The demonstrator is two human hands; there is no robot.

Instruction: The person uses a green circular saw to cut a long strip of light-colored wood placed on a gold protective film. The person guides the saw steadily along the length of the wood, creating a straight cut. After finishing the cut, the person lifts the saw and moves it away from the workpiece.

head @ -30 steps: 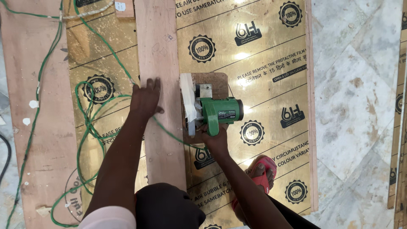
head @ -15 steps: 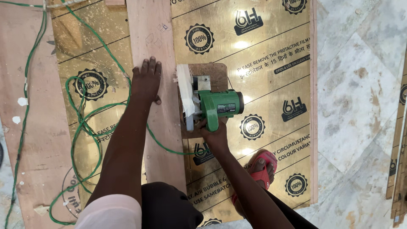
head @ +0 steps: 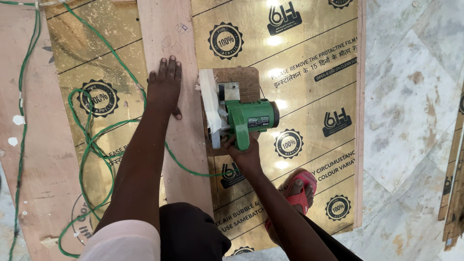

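Observation:
A gold mirror-finish sheet [head: 309,63] with printed protective film lies on the floor. A long plywood strip [head: 169,43] rests lengthwise on it. My left hand [head: 164,87] presses flat on the strip, fingers spread. My right hand [head: 245,153] grips the handle of a green handheld circular saw [head: 249,118], which sits on a small wooden base plate [head: 239,79] against the strip's right edge. The blade is hidden under its white guard.
The saw's green cable [head: 89,140] loops over the sheet at left and crosses the strip. A brown board [head: 29,159] lies at far left. My foot in a pink sandal [head: 299,193] stands on the sheet. Marble floor [head: 411,121] and narrow offcut strips [head: 452,193] are at right.
The saw and my right hand have moved slightly forward along the strip's edge. My left hand stays flat on the strip. The camera view shifted a little.

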